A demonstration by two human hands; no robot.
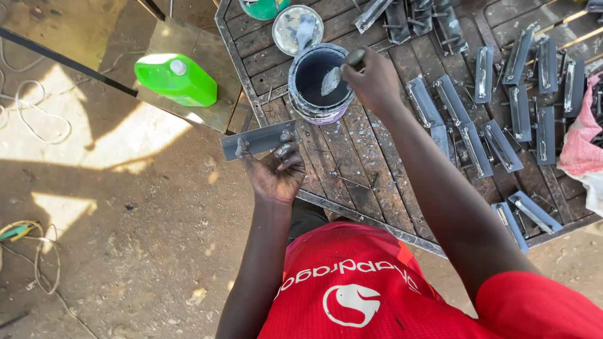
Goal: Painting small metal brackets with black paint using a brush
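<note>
Left hand (276,172) fingers gripping grey metal bracket (257,139); right hand (375,78) fingers dipping brush (339,74) into paint tin (318,85). Many brackets (496,107) lying coated on tabletop (358,157); this one pending.

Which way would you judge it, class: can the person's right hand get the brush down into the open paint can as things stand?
Probably yes: the right hand holds the brush right over the paint can, whose lid lies aside.

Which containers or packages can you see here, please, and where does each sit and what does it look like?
Green jug: on a metal sheet at left, lying flat, bright green, white cap.
Paint can: on the slatted table, round, open, dark inside, grey-smeared.
Can lid: just behind the can, round, silvery.
Green tub: top edge, mostly cropped.
</note>
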